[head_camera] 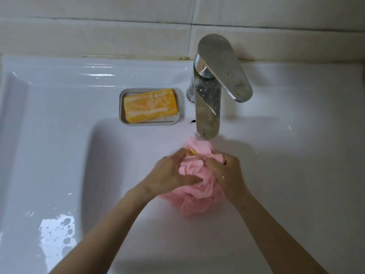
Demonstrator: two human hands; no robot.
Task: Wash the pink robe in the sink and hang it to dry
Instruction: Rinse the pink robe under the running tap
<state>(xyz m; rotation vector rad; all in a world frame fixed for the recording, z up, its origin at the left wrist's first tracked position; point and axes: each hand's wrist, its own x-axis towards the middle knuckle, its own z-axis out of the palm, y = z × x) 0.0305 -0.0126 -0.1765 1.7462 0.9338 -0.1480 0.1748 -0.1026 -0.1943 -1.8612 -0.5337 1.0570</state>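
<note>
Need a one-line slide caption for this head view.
Both hands, left hand and right hand, bunch the pink robe in the sink below the faucet.

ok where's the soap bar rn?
Head view: the soap bar lies in the grey dish on the sink ledge, just left of the faucet.

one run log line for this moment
stage: scrubbing | left hand: gripping pink robe | right hand: gripping robe | place: sink under faucet

soap (151, 105) in dish (121, 107), left of faucet (209, 107)
</note>
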